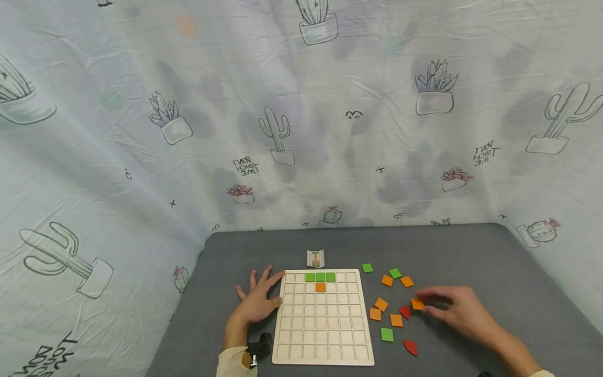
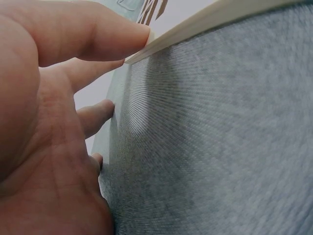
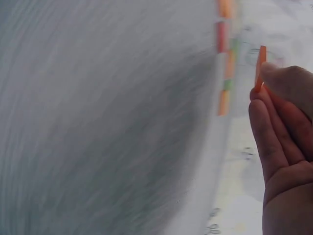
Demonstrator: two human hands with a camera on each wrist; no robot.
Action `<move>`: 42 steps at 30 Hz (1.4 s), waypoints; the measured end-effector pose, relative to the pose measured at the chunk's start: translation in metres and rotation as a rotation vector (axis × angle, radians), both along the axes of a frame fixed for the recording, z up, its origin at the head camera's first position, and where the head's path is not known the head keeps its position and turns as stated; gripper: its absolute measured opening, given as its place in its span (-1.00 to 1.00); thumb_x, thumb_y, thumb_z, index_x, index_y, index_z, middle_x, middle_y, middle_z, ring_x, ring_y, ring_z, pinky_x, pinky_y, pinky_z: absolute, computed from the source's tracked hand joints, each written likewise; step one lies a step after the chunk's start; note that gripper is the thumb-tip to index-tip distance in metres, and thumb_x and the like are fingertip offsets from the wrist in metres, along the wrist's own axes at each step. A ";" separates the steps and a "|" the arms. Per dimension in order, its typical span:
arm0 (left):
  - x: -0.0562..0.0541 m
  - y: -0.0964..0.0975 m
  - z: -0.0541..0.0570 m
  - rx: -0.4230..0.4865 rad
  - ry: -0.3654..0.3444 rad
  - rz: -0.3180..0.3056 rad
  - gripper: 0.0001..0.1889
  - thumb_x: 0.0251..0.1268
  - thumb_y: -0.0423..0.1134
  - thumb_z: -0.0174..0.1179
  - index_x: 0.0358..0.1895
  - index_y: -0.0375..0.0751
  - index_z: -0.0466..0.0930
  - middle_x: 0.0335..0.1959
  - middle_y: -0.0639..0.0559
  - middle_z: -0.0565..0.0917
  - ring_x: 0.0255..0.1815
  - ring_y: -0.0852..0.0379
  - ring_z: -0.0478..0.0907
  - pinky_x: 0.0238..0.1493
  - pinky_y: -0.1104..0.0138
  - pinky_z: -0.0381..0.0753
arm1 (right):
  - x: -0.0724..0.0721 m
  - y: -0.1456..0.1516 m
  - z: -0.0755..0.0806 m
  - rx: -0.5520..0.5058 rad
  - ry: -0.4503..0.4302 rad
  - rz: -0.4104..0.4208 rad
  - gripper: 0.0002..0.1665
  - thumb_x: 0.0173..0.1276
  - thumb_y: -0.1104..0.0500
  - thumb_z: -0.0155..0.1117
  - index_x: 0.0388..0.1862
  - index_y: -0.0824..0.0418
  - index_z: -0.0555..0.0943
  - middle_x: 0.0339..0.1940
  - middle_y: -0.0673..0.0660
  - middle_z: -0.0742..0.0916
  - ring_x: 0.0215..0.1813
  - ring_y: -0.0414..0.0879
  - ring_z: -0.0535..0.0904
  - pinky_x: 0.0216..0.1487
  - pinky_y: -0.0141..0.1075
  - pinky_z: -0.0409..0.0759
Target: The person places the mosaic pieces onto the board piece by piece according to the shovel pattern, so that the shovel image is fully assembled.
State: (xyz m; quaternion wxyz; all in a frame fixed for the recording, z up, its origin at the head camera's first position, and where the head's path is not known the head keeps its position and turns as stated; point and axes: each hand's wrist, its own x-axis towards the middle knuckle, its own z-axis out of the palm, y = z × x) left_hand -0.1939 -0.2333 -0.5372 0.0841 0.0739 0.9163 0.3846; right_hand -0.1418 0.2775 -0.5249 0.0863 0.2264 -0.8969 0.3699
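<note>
A pale wooden grid board [image 1: 320,335] lies on the grey table, with several green square tiles [image 1: 320,277] in a row near its far edge and one orange tile [image 1: 320,287] just below them. At the board's left edge, my left hand [image 1: 258,301] rests with fingers spread, thumb and forefinger touching the rim; the left wrist view shows the thumb [image 2: 117,36] against it. To the right of the board, my right hand [image 1: 459,311] pinches an orange square tile [image 3: 261,66] between thumb and fingers, raised above the table in the right wrist view.
Loose orange tiles [image 1: 396,320], green tiles [image 1: 387,334] and red rounded pieces [image 1: 411,347] are scattered between the board and my right hand. A small printed card [image 1: 315,258] lies beyond the board's far edge. Cloth printed with cacti [image 1: 301,131] hangs around the table.
</note>
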 end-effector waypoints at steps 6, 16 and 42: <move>-0.001 0.001 0.000 -0.002 0.005 0.007 -0.24 0.35 -0.34 0.34 0.65 -0.01 0.47 0.82 -0.31 0.06 0.80 -0.58 -0.44 0.43 -0.64 -0.77 | 0.014 -0.015 0.019 0.001 0.069 -0.103 -0.55 0.11 0.32 0.74 -0.03 -0.03 0.89 -0.12 -0.14 0.91 -0.04 -0.50 0.76 -0.09 -0.53 0.76; -0.001 -0.001 -0.002 0.000 0.001 0.004 -0.24 0.35 -0.32 0.34 0.66 0.03 0.46 0.83 -0.29 0.05 0.80 -0.56 -0.46 0.43 -0.63 -0.78 | 0.026 -0.045 0.040 -0.064 0.120 -0.133 -0.53 0.07 0.40 0.74 -0.04 0.07 0.89 -0.12 -0.11 0.91 -0.04 -0.47 0.78 -0.03 -0.70 0.65; 0.000 0.003 0.003 -0.018 -0.008 0.018 -0.24 0.34 -0.31 0.35 0.65 0.00 0.47 0.82 -0.30 0.08 0.81 -0.57 -0.42 0.44 -0.65 -0.73 | 0.011 -0.090 0.064 -0.053 0.115 -0.079 -0.54 0.13 0.34 0.75 -0.03 -0.05 0.89 -0.10 -0.20 0.91 -0.06 -0.32 0.84 -0.03 -0.36 0.84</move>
